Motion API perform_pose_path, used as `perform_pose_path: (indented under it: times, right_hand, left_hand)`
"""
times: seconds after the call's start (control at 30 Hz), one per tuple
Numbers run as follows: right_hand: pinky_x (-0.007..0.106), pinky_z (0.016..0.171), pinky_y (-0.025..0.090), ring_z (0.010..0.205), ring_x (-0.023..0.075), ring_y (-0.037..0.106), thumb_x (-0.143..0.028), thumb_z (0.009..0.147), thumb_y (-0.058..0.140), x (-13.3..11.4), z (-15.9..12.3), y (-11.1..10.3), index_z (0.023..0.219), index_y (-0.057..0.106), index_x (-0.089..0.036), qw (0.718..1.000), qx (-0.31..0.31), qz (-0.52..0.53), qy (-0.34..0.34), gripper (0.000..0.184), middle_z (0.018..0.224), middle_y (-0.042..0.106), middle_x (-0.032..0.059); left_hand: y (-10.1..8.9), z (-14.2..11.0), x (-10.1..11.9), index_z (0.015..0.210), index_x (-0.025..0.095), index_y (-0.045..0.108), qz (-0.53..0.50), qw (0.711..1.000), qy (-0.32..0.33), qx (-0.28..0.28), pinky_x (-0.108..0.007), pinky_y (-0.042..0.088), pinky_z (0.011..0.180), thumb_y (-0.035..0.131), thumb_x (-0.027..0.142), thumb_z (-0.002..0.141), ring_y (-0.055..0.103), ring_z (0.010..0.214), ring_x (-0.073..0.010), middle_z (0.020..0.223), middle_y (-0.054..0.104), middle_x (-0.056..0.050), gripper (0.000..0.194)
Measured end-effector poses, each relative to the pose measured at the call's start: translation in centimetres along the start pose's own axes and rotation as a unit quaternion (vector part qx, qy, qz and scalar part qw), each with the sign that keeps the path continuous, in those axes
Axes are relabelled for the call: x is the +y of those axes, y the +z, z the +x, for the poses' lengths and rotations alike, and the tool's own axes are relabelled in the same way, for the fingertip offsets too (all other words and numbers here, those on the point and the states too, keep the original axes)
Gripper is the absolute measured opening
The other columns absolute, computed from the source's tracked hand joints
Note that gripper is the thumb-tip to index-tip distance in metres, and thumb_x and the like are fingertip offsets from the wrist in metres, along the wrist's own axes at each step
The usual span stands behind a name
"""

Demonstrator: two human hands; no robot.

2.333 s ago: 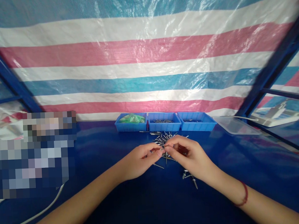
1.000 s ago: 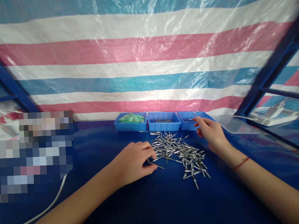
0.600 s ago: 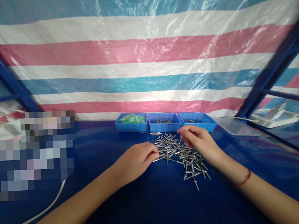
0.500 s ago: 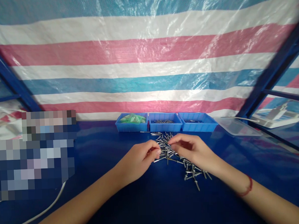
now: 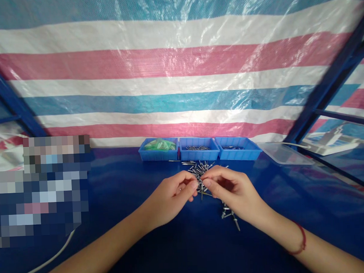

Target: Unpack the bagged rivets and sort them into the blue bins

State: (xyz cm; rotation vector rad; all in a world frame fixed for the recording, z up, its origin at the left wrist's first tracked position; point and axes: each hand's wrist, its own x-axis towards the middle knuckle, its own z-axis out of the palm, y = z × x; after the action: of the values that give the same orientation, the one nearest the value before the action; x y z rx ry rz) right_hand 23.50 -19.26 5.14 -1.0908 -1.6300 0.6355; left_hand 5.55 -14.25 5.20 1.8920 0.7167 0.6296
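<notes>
My left hand [image 5: 172,197] is closed, with thumb and forefinger pinched at the left edge of a loose pile of silvery blind rivets [image 5: 203,167]. A small metallic glint shows inside its curled fingers, like part of a rivet. My right hand [image 5: 234,190], a red cord on its wrist, pinches thumb and forefinger just across from the left fingertips. Whatever sits in the right pinch is too small to make out. Both hands hover over the pile and hide part of it. A few rivets [image 5: 234,218] lie below the right hand.
Behind the pile stand three blue bins: the left bin [image 5: 155,155] holds a green packet [image 5: 160,145], while the middle bin [image 5: 199,155] and right bin [image 5: 240,153] contain rivets. A clear plastic lid [image 5: 287,154] lies to the right. A white cable [image 5: 51,261] crosses the table at left.
My hands have come closer together, the right moving left until its fingertips almost meet the left ones. The right pinch has narrowed. The view has shifted slightly.
</notes>
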Motion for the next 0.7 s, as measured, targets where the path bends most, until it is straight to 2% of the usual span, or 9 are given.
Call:
perform_pose_path:
  times: [0.17, 0.27, 0.43, 0.7]
  right_hand:
    - [0.022, 0.046, 0.039, 0.051, 0.0095, 0.048, -0.031, 0.082, 0.06, 0.07, -0.16, -0.01, 0.083, 0.066, -0.017, 1.0, -0.008, 0.004, 0.001, 0.014, 0.063, 0.056, -0.0006]
    - [0.023, 0.046, 0.039, 0.052, 0.0098, 0.048, -0.031, 0.083, 0.059, 0.13, -0.24, 0.01, 0.083, 0.065, -0.018, 1.0, -0.012, -0.003, 0.0, 0.014, 0.063, 0.055, -0.0008]
    - [0.023, 0.047, 0.038, 0.051, 0.0095, 0.046, -0.031, 0.082, 0.06, 0.1, -0.24, -0.01, 0.082, 0.063, -0.018, 1.0, -0.012, -0.008, 0.001, 0.014, 0.061, 0.051, -0.0023]
    - [0.023, 0.049, 0.037, 0.053, 0.0097, 0.045, -0.029, 0.085, 0.056, 0.66, -0.14, -0.02, 0.084, 0.062, -0.018, 0.999, -0.016, -0.049, -0.008, 0.012, 0.064, 0.05, -0.0019]
  left_hand:
    - [0.15, -0.02, 0.09, 0.098, 0.018, 0.055, 0.022, 1.0, 0.016, 0.011, -0.023, 0.043, 0.065, 0.048, 0.038, 0.088, 0.055, 0.069, -0.0117, 0.078, 0.059, 0.001, 0.023]
    - [0.15, -0.02, 0.24, 0.094, 0.018, 0.058, 0.04, 0.999, 0.03, 0.011, -0.022, 0.042, 0.066, 0.052, 0.033, 0.086, 0.054, 0.071, -0.0111, 0.083, 0.061, 0.001, 0.018]
    - [0.16, -0.02, 0.3, 0.09, 0.017, 0.058, 0.05, 0.998, 0.028, 0.019, -0.022, 0.042, 0.067, 0.052, 0.032, 0.086, 0.054, 0.072, -0.0114, 0.079, 0.061, 0.001, 0.016]
    - [0.11, 0.2, 0.17, 0.084, 0.018, 0.056, 0.081, 0.99, 0.045, 0.11, -0.024, 0.045, 0.066, 0.057, 0.024, 0.08, 0.057, 0.071, -0.0124, 0.081, 0.06, 0.0, 0.008]
